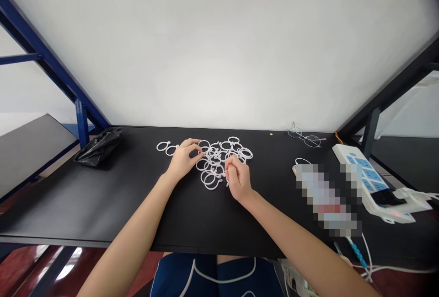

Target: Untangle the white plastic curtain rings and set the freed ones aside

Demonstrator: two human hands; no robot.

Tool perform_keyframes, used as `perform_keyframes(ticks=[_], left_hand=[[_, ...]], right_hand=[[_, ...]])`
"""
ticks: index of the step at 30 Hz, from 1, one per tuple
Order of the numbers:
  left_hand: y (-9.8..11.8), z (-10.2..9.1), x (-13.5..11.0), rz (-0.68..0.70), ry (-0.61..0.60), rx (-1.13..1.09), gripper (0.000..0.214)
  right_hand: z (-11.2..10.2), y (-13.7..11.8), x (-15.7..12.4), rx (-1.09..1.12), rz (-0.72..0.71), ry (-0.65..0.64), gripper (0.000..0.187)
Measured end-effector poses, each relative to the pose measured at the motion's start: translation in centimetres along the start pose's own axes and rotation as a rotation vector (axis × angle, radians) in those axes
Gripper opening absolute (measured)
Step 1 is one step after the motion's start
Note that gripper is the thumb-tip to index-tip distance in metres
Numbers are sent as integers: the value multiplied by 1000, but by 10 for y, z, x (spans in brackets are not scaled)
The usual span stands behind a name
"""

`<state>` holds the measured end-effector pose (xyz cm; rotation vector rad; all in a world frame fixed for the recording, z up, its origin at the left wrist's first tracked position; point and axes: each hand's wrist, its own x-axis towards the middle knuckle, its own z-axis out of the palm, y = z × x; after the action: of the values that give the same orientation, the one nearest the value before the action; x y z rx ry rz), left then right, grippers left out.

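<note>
A loose pile of white open rings with small ball ends (215, 162) lies on the black table, several of them overlapping. At the pile's left edge is my left hand (183, 159). Its thumb and forefinger close on the rim of a white ring (203, 141). My right hand (238, 178) is curled into a fist at the pile's near right side, thumb on top. Whatever is inside that fist is hidden; a bit of white shows just beside its fingers. Two rings lie apart on the left, one of them (162, 146) in full view, the other partly behind my left hand.
A black plastic bag (99, 147) lies at the left. Eyeglasses (311, 140) rest at the back right. A phone-shaped blurred object (325, 201) and a white power strip (363, 173) with plugs and cables are on the right. A white wall (219, 59) stands behind the table (113, 196).
</note>
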<state>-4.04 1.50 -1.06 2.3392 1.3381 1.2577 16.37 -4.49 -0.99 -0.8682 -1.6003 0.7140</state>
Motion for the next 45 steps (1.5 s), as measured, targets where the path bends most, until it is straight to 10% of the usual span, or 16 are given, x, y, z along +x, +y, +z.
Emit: perform_keyframes(ticks=[45], left_hand=[[25, 4, 0, 82, 41, -73, 15]], right_hand=[[0, -1, 0, -13, 11, -10, 24]])
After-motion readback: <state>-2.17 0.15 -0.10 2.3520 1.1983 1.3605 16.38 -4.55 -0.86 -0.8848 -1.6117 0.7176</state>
